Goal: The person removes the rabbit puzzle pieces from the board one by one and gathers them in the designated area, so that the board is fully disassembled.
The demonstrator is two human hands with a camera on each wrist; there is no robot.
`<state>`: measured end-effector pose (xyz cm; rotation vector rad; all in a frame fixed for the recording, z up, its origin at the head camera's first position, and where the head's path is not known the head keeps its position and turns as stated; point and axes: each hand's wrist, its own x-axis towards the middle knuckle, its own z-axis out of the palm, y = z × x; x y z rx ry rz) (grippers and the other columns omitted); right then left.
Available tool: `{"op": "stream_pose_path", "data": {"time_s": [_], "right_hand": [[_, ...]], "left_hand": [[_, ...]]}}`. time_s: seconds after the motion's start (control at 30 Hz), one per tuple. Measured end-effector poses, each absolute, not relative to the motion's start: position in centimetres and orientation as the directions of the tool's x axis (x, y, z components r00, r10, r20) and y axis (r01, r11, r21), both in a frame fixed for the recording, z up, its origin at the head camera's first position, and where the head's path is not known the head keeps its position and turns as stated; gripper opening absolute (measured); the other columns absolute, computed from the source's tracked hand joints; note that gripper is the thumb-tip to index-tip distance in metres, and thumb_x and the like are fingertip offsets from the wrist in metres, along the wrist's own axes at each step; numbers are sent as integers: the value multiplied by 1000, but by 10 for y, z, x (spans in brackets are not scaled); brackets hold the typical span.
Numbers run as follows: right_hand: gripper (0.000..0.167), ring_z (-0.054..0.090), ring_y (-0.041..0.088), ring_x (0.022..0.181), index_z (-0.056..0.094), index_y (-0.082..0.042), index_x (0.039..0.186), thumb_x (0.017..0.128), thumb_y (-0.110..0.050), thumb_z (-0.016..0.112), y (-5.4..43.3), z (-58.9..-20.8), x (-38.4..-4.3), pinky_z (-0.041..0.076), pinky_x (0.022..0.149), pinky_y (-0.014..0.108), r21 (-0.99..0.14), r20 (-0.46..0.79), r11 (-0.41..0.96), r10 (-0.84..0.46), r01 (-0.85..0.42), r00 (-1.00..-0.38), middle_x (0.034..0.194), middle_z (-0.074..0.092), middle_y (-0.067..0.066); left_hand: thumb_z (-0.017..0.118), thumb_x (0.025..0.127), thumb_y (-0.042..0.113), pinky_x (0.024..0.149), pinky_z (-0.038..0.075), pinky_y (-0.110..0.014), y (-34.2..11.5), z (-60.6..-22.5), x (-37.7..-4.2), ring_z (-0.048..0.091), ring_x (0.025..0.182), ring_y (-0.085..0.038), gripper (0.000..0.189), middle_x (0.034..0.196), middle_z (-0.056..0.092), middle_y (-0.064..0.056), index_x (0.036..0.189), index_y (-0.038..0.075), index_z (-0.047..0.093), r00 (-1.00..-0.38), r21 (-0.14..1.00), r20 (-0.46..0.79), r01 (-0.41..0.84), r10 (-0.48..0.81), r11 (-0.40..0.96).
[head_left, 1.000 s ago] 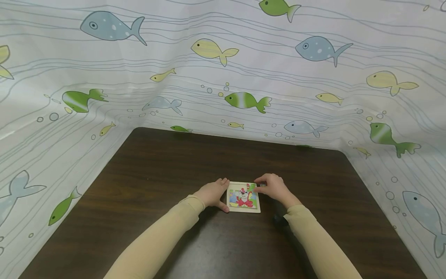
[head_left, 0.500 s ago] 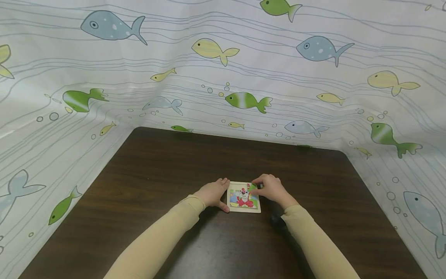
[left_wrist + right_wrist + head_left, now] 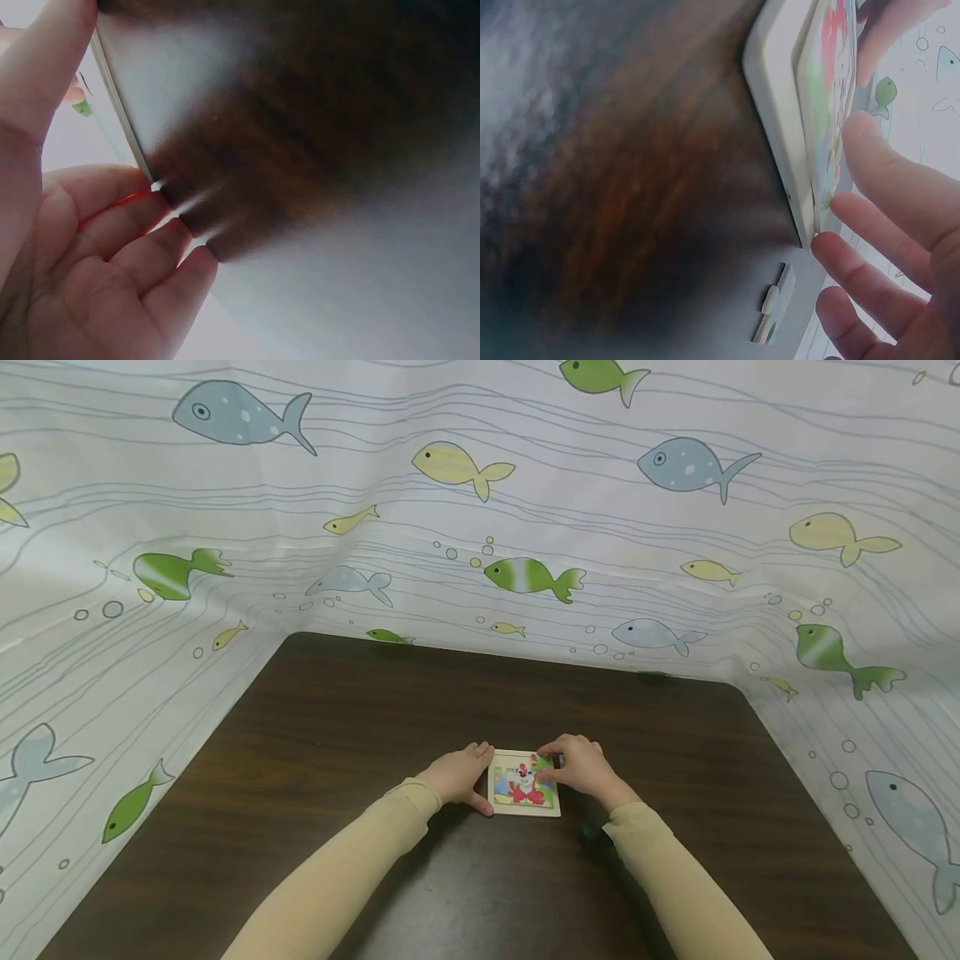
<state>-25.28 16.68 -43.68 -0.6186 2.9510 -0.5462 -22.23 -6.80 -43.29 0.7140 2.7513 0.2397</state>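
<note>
A small square puzzle tray of pale wood [image 3: 525, 812] is set flat on the table, right of centre. A printed cartoon animal in red and white [image 3: 527, 787], on green and blue, is held inside its rim; a plain cream patch [image 3: 509, 761] is shown at the far left. The tray is probably light and stiff, its printed surface smooth and somewhat slippery, with thin pieces that might be tipped out if it were tilted. It is best taken by opposite outer edges and kept level.

The tray's left edge is bracketed by the left hand [image 3: 459, 775], thumb and fingers spread wide. The far right part of the picture is touched by the right hand [image 3: 588, 766], thumb and forefinger a little apart; whether a piece is pinched cannot be told.

In the right wrist view, a small pale loose piece with a knobbed edge [image 3: 775, 305] is seen on the table, just beyond a tray corner.

Both arms are covered by cream sleeves [image 3: 337, 877]. The dark brown wood-grain table [image 3: 390, 702] is enclosed left, right and far by a white fish-patterned curtain [image 3: 480, 410].
</note>
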Motion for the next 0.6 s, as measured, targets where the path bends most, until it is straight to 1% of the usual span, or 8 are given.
{"op": "stream_pose_path", "data": {"time_s": [0.1,0.27,0.43,0.6], "right_hand": [[39,55,21,93,74,-20,105,73,-41,80,167,-437,-253,36,79,46,-352,5,852,-412,-387,-911,102,66,-1],[35,54,19,91,74,-21,103,73,-39,80,166,-437,-253,36,79,47,-344,11,853,-414,-392,-910,98,65,-3],[36,51,18,87,72,-22,105,75,-39,80,164,-438,-253,37,78,45,-331,11,858,-413,-393,-911,92,62,-4],[38,51,18,86,71,-21,107,74,-39,80,163,-438,-253,37,78,47,-318,31,858,-417,-404,-908,93,60,-3]], "left_hand": [[76,70,53,112,31,-38,-68,-433,-223,26,142,-28,105,154,27,-14,148,1,29,-836,233,-232,449,497,863],[75,71,53,112,31,-38,-69,-432,-223,25,142,-28,105,154,27,-14,148,1,28,-836,228,-236,448,495,865],[75,71,53,111,32,-38,-69,-431,-222,26,142,-28,105,154,27,-14,148,0,28,-836,223,-231,453,498,863],[76,71,52,111,32,-38,-69,-429,-222,26,142,-28,105,154,27,-15,148,0,29,-836,231,-224,453,501,861]]}}
